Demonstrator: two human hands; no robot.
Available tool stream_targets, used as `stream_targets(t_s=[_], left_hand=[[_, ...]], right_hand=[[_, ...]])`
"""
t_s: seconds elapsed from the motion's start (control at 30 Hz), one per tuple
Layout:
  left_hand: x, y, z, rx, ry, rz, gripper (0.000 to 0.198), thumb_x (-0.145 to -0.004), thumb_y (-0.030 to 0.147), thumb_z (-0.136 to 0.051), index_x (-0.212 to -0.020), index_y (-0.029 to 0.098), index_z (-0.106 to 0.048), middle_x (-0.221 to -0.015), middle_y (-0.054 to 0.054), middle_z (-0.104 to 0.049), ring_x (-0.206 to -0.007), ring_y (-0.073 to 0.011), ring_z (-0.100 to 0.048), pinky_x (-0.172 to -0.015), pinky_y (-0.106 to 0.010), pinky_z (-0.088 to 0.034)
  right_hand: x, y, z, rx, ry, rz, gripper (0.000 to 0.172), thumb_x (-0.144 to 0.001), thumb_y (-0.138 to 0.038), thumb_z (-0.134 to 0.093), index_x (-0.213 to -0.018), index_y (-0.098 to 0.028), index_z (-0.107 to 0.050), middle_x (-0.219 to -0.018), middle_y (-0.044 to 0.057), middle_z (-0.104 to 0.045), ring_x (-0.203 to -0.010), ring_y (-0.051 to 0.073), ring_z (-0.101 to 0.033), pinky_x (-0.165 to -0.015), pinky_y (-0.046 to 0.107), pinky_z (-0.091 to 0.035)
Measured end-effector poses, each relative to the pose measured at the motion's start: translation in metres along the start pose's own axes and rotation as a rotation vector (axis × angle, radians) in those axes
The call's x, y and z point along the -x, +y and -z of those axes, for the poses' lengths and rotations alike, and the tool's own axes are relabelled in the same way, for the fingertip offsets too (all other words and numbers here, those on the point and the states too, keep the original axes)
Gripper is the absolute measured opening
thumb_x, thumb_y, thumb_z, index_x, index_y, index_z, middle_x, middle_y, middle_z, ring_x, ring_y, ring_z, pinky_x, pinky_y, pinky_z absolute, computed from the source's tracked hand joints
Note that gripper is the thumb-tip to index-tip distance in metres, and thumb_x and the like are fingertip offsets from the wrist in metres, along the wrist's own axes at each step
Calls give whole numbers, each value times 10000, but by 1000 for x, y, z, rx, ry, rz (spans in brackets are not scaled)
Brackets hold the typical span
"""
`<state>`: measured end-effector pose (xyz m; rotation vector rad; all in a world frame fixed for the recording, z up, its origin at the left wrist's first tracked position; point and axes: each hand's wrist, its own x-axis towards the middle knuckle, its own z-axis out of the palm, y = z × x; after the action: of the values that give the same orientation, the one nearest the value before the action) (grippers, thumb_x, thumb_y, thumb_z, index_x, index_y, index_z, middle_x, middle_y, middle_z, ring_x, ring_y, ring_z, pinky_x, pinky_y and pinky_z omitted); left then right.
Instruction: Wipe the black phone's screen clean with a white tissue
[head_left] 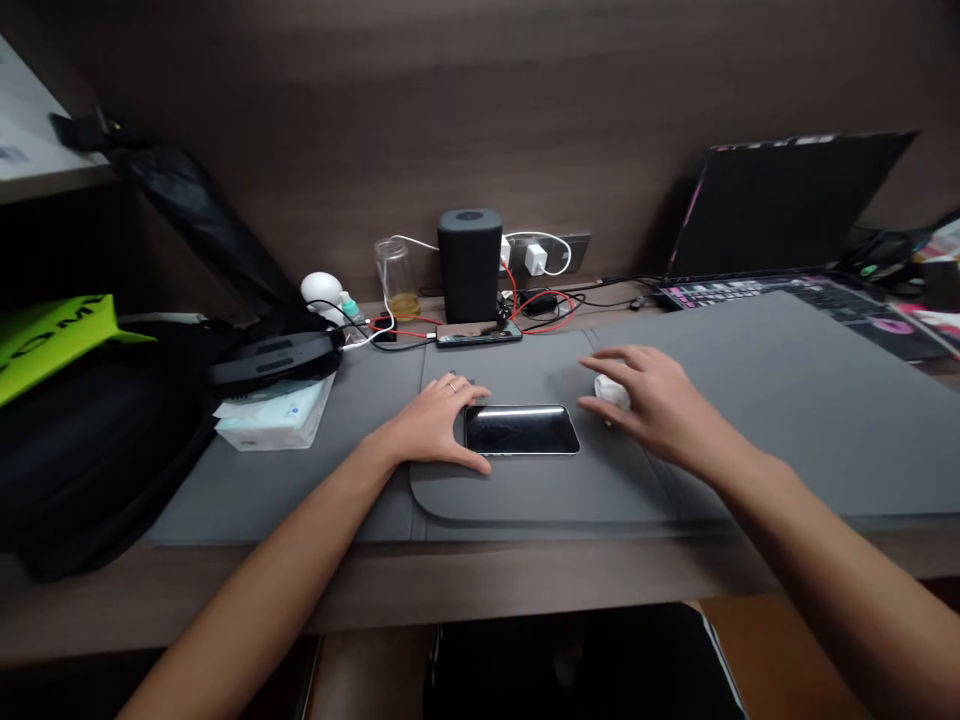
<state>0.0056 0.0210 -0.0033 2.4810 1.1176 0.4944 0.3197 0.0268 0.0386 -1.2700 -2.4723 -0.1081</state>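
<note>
A dark smartphone (523,430) lies flat, screen up, on the grey desk mat (510,495). At its left end is my left hand (439,422), with a ring on one finger; thumb and fingers are spread around the phone's edges. My right hand (645,405) is just beyond the phone's right end, its thumb and fingers apart. Between them a crumpled white tissue (612,392) shows on or just above the mat; whether the hand touches it I cannot tell.
Behind the phone are a second phone (478,334), a black speaker (470,265), a glass jar (394,280) and tangled cables. Tissue pack (274,415) and black bag (97,440) are on the left; an open laptop (784,210) stands back right.
</note>
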Motion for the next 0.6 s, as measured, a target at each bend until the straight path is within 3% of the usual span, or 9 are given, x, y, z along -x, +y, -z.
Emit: stream_targets(t_s=[0.07, 0.13, 0.2, 0.37, 0.6], left_hand=[[0, 0, -1, 8, 1, 23, 1041, -556, 747, -802, -1400, 238, -466, -1134, -88, -591, -1090, -311, -534, -997, -476, -434], [1, -1, -1, 27, 2, 55, 1120, -563, 739, -805, -1471, 236, -386, -1174, -102, -586, -1110, -323, -540, -1009, -495, -432], [1, -1, -2, 41, 0, 82, 1182, -576, 732, -804, -1524, 236, -304, -1248, -126, -571, -1171, -345, -526, -1043, -522, -410], [1, -2, -3, 23, -20, 83, 1304, -561, 748, -802, -1580, 222, -181, -1354, -167, -528, -1257, -378, -480, -1082, -553, -383], [2, -2, -5, -22, -31, 75, 1290, -575, 729, -807, -1584, 252, -160, -1419, -170, -498, -1251, -384, -491, -1054, -559, -417]], right_hand=[[-16, -29, -5, -144, -48, 108, 370, -952, -423, -577, -1243, -207, -648, -1212, 157, -635, -1091, 316, -583, -943, 501, -456], [-31, -55, -15, -285, -202, 263, 353, -950, -454, -596, -1200, -215, -667, -1143, 125, -654, -1023, 276, -600, -889, 430, -481], [-42, -71, -31, -313, -219, 314, 404, -915, -508, -638, -1153, -184, -676, -1121, 130, -644, -994, 272, -587, -863, 410, -477], [-47, -78, -66, -264, -154, 314, 627, -864, -655, -614, -1202, -127, -634, -1091, 161, -626, -914, 276, -551, -788, 407, -460], [-42, -84, -72, -264, -85, 295, 783, -832, -764, -540, -1226, -91, -615, -1155, 209, -629, -967, 311, -559, -815, 446, -463]])
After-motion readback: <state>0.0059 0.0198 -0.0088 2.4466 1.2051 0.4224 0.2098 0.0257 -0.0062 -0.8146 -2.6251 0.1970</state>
